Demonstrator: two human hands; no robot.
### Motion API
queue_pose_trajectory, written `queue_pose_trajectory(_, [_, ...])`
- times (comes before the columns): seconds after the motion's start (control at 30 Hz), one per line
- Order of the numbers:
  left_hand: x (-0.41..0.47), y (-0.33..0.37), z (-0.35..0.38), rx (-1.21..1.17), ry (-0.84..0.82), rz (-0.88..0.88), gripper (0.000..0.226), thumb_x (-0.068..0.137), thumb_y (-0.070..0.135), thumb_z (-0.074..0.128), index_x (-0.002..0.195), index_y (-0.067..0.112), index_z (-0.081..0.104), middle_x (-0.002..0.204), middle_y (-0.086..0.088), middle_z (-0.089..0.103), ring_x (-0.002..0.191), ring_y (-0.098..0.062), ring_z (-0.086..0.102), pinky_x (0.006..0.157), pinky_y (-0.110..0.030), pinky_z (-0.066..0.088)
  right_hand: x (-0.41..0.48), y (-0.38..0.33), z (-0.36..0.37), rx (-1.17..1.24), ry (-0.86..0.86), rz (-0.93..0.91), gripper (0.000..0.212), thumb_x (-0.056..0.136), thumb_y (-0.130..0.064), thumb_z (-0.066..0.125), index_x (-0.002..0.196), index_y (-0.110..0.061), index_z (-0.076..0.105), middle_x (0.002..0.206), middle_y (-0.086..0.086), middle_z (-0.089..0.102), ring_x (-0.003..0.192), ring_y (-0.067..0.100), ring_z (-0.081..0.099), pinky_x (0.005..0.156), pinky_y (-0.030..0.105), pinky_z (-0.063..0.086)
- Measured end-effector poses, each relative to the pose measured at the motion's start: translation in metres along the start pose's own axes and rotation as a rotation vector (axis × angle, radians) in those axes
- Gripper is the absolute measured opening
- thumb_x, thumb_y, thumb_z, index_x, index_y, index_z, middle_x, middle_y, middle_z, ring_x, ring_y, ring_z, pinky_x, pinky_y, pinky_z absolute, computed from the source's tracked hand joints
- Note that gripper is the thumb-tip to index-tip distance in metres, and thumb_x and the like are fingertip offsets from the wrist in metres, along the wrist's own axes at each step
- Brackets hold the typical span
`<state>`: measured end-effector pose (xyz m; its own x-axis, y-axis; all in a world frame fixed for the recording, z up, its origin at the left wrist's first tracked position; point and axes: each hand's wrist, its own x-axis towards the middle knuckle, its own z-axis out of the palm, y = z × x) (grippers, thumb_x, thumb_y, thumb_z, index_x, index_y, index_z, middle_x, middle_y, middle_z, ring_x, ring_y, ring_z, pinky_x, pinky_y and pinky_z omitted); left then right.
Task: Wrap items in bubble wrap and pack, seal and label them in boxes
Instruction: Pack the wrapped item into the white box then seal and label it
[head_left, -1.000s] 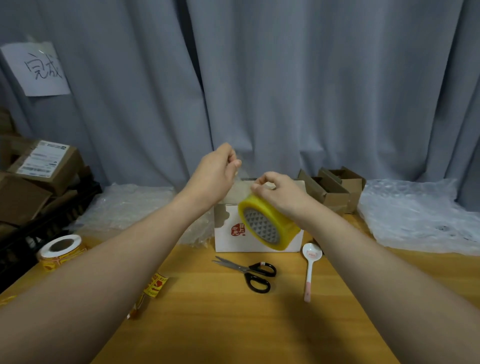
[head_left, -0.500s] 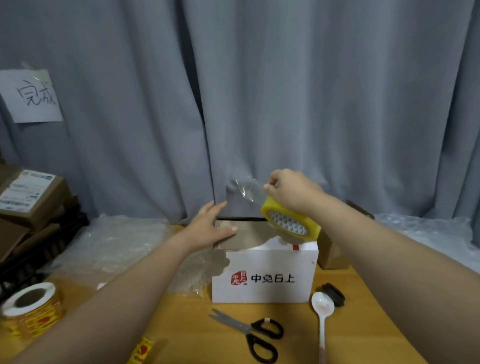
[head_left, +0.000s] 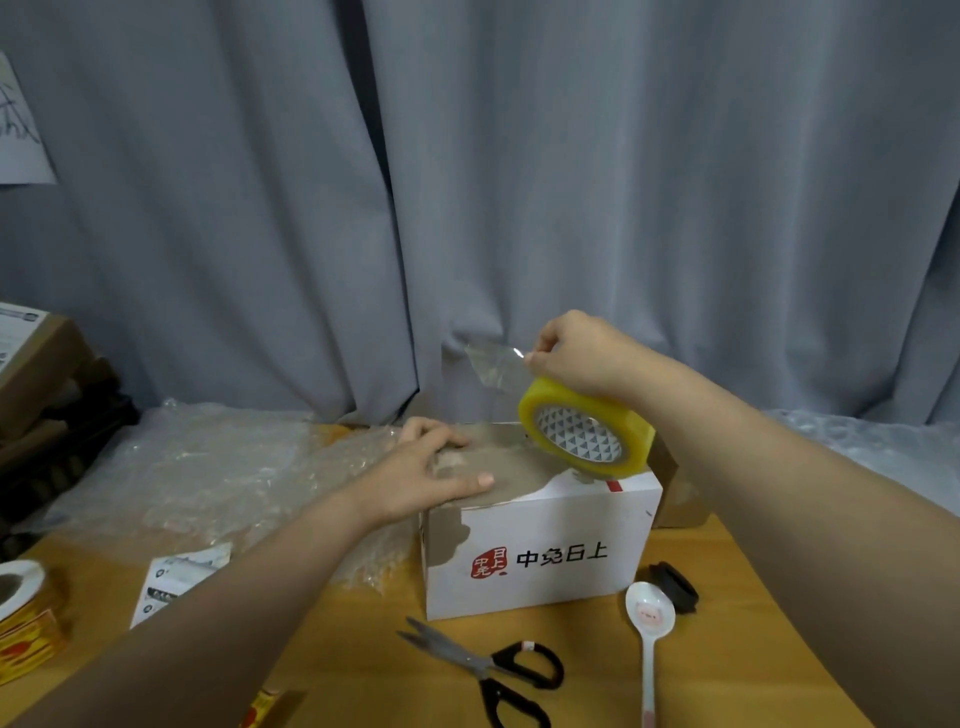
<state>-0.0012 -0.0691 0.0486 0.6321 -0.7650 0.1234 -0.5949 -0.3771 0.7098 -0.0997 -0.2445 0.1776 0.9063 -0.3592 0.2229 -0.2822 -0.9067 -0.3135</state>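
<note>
— Where is the box (head_left: 540, 551) found, and how is it steadied?
— It is set on the table (head_left: 753, 649), near the middle; its closed top is pressed by the left hand (head_left: 431, 467), fingers straight and spread, presumably so that the flaps are held down.
— And the tape roll (head_left: 587, 436)?
— It is gripped from above by the right hand (head_left: 576, 353), over the box's far right corner; its clear free end (head_left: 493, 364) is pinched at the fingertips and held out leftward, probably so that it is not stuck to itself; whether the box is touched by the roll cannot be told.
— The scissors (head_left: 488, 670)?
— Laid just before the box; likely for the cut.
</note>
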Motion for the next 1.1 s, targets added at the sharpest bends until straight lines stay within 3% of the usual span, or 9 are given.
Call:
queue_pose_trajectory(0.07, [0.002, 0.006, 0.0, 0.099, -0.085, -0.036, 0.079, 0.058, 0.075, 0.067, 0.12, 0.032, 0.042, 0.125, 0.011, 0.033, 0.119, -0.007, 0.037, 0.098, -0.024, 0.033, 0.0, 0.001, 0.002, 0.018, -0.006, 0.0, 0.014, 0.091, -0.036, 0.057, 0.085, -0.024, 0.059, 0.099, 0.006, 0.064, 0.092, 0.026, 0.059, 0.081, 0.034, 0.049])
queue_pose_trajectory(0.17, [0.006, 0.017, -0.002, 0.101, -0.102, -0.069, 0.076, 0.065, 0.065, 0.071, 0.122, 0.026, 0.039, 0.126, 0.008, 0.038, 0.118, -0.011, 0.042, 0.091, -0.025, 0.037, -0.004, 0.002, 0.006, 0.018, -0.012, 0.004, 0.016, 0.092, -0.039, 0.055, 0.089, -0.024, 0.06, 0.096, 0.003, 0.06, 0.091, 0.026, 0.058, 0.078, 0.033, 0.048])
queue_pose_trajectory(0.3, [0.004, 0.021, -0.004, 0.22, -0.178, -0.132, 0.098, 0.063, 0.076, 0.062, 0.145, 0.046, 0.019, 0.151, 0.011, 0.01, 0.141, -0.02, 0.014, 0.113, -0.037, 0.021, -0.009, 0.002, 0.005, 0.014, 0.008, -0.001, 0.015, 0.092, -0.04, 0.054, 0.09, -0.026, 0.059, 0.095, 0.001, 0.057, 0.091, 0.025, 0.057, 0.075, 0.032, 0.044])
queue_pose_trajectory(0.4, [-0.001, 0.024, -0.002, 0.242, -0.159, -0.124, 0.087, 0.065, 0.074, 0.062, 0.141, 0.053, 0.025, 0.15, 0.01, 0.008, 0.141, -0.022, 0.006, 0.114, -0.04, 0.014, -0.012, -0.001, 0.001, 0.005, 0.003, -0.055, 0.013, 0.091, -0.036, 0.056, 0.087, -0.025, 0.06, 0.096, 0.002, 0.06, 0.093, 0.025, 0.058, 0.079, 0.032, 0.048])
queue_pose_trajectory(0.7, [-0.003, 0.016, 0.002, 0.152, -0.085, -0.066, 0.078, 0.056, 0.082, 0.06, 0.128, 0.057, 0.043, 0.147, 0.011, 0.017, 0.14, -0.021, 0.012, 0.116, -0.043, 0.015, -0.002, -0.034, 0.001, -0.105, -0.164, -0.219, 0.014, 0.088, -0.034, 0.061, 0.077, -0.025, 0.062, 0.086, -0.001, 0.064, 0.085, 0.021, 0.059, 0.075, 0.03, 0.048])
queue_pose_trajectory(0.83, [-0.001, 0.013, 0.007, -0.017, -0.014, -0.077, 0.066, 0.063, 0.067, 0.069, 0.125, 0.049, 0.053, 0.145, 0.01, 0.024, 0.139, -0.016, 0.019, 0.116, -0.037, 0.016, 0.004, -0.045, 0.011, -0.142, -0.235, -0.23, 0.013, 0.089, -0.029, 0.061, 0.089, -0.018, 0.068, 0.088, 0.003, 0.065, 0.086, 0.022, 0.059, 0.073, 0.029, 0.046])
queue_pose_trajectory(0.93, [-0.011, 0.006, 0.014, -0.248, 0.101, -0.033, 0.047, 0.072, 0.061, 0.067, 0.114, 0.042, 0.062, 0.148, 0.008, 0.031, 0.138, -0.01, 0.026, 0.111, -0.026, 0.019, 0.012, -0.054, 0.013, -0.193, -0.33, -0.222, 0.018, 0.09, -0.025, 0.06, 0.095, -0.01, 0.069, 0.078, 0.002, 0.062, 0.079, 0.021, 0.057, 0.065, 0.028, 0.044])
queue_pose_trajectory(1.03, [-0.026, 0.005, 0.012, -0.643, 0.239, -0.117, 0.072, 0.06, 0.087, 0.047, 0.099, 0.033, 0.072, 0.137, 0.008, 0.051, 0.128, -0.007, 0.042, 0.111, -0.031, 0.026, 0.022, -0.063, 0.018, -0.249, -0.415, -0.197, 0.019, 0.088, -0.022, 0.058, 0.092, -0.007, 0.07, 0.072, 0.004, 0.069, 0.071, 0.022, 0.065, 0.07, 0.032, 0.053])
queue_pose_trajectory(1.1, [-0.026, 0.003, 0.002, -0.88, 0.293, -0.184, 0.07, 0.062, 0.081, 0.05, 0.092, 0.022, 0.073, 0.119, 0.005, 0.064, 0.113, -0.005, 0.054, 0.105, -0.031, 0.034, 0.027, -0.07, 0.024, -0.306, -0.469, -0.201, 0.021, 0.087, -0.022, 0.058, 0.092, -0.007, 0.072, 0.075, 0.006, 0.073, 0.068, 0.02, 0.067, 0.073, 0.034, 0.056])
